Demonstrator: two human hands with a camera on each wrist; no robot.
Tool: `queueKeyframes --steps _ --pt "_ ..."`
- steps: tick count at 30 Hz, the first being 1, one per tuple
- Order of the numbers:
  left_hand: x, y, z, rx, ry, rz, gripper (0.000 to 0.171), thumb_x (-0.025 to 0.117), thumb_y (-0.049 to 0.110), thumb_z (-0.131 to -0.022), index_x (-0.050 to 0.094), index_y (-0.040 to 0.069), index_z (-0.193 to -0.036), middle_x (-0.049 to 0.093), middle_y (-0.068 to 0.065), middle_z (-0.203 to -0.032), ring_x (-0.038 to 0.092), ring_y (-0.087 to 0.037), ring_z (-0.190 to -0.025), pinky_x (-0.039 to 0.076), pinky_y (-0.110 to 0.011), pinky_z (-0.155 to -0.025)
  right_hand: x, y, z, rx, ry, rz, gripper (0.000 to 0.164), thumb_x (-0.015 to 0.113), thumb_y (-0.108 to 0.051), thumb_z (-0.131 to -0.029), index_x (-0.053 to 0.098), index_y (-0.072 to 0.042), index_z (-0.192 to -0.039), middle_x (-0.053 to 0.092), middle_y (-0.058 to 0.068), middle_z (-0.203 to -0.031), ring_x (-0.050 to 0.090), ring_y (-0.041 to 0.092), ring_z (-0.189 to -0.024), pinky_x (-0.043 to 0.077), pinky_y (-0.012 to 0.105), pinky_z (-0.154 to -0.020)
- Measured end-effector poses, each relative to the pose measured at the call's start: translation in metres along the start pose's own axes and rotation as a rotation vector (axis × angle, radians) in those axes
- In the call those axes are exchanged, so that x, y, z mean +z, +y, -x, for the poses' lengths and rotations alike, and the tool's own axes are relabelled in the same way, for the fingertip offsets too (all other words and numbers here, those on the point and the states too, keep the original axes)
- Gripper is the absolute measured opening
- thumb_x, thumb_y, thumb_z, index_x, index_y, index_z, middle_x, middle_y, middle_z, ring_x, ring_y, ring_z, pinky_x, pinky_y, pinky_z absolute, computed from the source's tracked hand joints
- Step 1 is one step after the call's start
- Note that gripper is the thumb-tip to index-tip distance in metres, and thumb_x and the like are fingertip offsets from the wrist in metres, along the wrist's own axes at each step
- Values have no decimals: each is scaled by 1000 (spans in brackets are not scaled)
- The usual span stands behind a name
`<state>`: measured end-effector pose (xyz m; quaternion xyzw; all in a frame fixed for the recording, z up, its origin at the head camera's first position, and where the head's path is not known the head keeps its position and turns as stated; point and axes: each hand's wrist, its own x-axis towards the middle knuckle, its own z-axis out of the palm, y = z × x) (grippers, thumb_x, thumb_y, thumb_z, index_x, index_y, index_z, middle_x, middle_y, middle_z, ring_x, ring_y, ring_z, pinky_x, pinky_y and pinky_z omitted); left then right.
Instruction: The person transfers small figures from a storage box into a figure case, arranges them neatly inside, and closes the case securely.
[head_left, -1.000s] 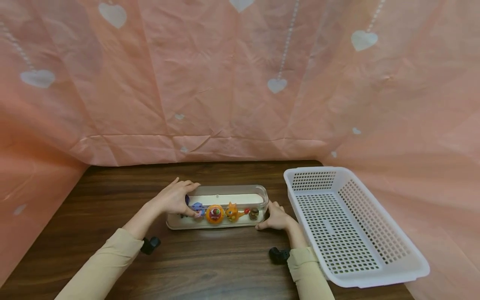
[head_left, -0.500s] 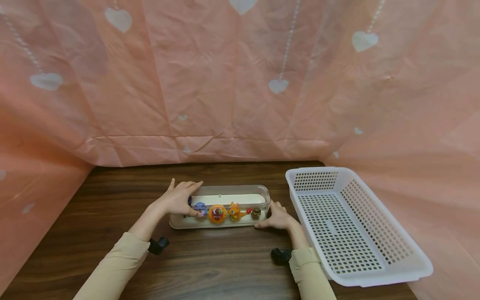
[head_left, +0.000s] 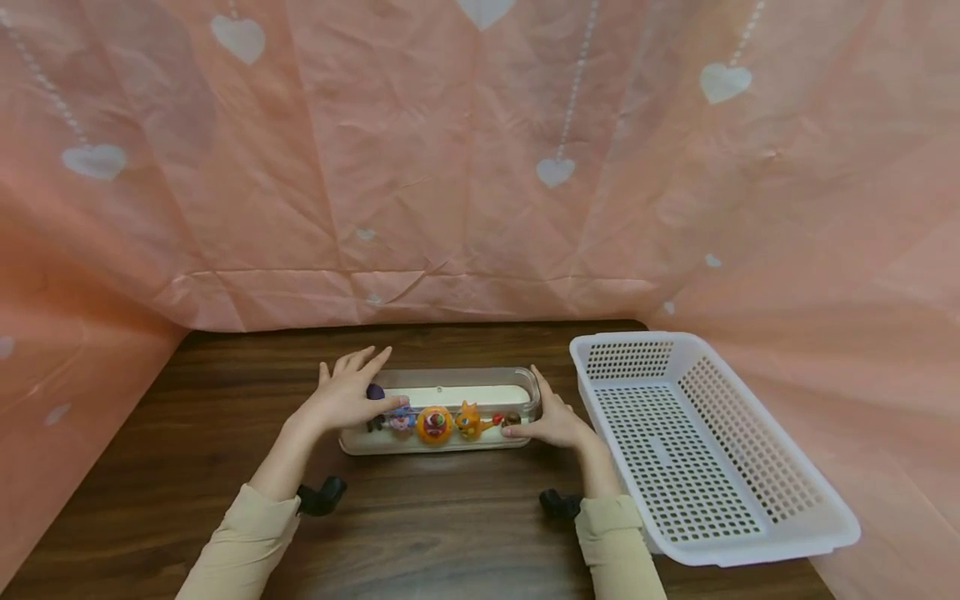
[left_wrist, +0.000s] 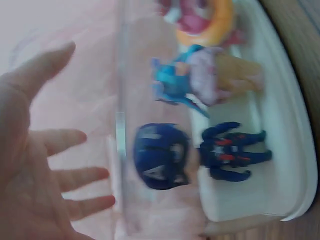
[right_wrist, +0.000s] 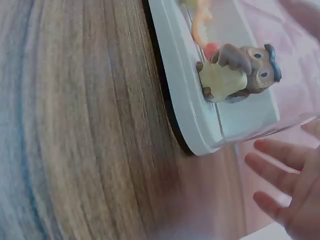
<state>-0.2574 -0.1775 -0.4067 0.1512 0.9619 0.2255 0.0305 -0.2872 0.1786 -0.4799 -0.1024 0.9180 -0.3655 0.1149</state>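
Observation:
A long display case (head_left: 442,451) with a clear cover and white base lies across the table. In it stand several toy figures: a blue-helmeted figure (left_wrist: 160,155), a teal-haired one (left_wrist: 172,80), a round orange one (head_left: 434,425), an orange animal with a red-tipped tail (head_left: 468,421) and a brown owl (right_wrist: 257,70). My left hand (head_left: 341,402) is at the case's left end, fingers spread, thumb over the cover in the head view. My right hand (head_left: 558,422) is at the right end, fingers extended beside the clear wall, thumb overlapping the owl's corner.
A white perforated plastic basket (head_left: 750,546) stands on the right of the dark wooden table (head_left: 435,533), near my right forearm. A pink curtain (head_left: 450,167) with white hearts hangs behind and at both sides.
Both hands have loosened at the case's ends: the left thumb has lifted and the fingers spread, and the right fingers have straightened upward. The case has stayed in place.

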Motion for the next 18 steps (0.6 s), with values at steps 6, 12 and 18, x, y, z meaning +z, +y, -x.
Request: queueKeyframes --steps 6,12,18 --pt "-4 3 21 -51 64 79 88 54 61 -93 22 10 -157 13 -26 -159 6 -52 -142 -5 -78 -102 -5 -14 8 -51 94 4 124 81 -56 -72 -2 -25 -159 13 17 -162 12 50 -143 16 73 -107" --pt "10 10 36 -81 157 1 84 53 60 -94 24 12 -157 13 -26 -159 5 -51 -143 -3 -79 -101 -8 -26 21 -128 184 117 122 79 -57 -73 3 -18 -159 10 14 -163 9 44 -146 12 69 -110" --pt "28 18 46 -151 252 -69 86 52 63 -92 24 14 -157 10 -26 -160 4 -52 -143 -8 -81 -98 -4 -37 32 -162 207 201 112 70 -64 -79 6 -20 -159 3 8 -165 4 41 -147 11 68 -110"
